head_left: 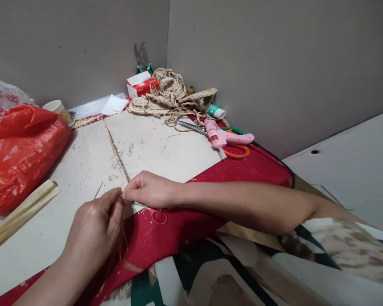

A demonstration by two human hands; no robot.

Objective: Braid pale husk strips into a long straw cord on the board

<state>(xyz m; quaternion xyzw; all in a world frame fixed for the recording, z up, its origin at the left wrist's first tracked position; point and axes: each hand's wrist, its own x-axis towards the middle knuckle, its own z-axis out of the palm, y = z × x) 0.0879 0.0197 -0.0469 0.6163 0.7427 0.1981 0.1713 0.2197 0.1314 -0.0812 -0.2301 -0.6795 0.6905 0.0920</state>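
A thin braided straw cord [114,153] runs from the far side of the white board down to my fingers. My left hand [97,219] is closed in a pinch on its near end, thumb and forefinger together. Right beside it, my right hand [153,189] pinches the same spot, its fingertips touching those of the left. Loose strands [123,238] trail below my left hand over the red cloth. What exactly lies between the fingertips is partly hidden.
Beneath the board [166,157] lies red cloth [181,229]. A red plastic bag [25,153] and dry husk strips [22,214] are at left. Farther back are coiled straw rope [153,105], a pink glue gun [225,135], orange-handled scissors [238,154], pruning shears [143,59] and a paper cup [58,109].
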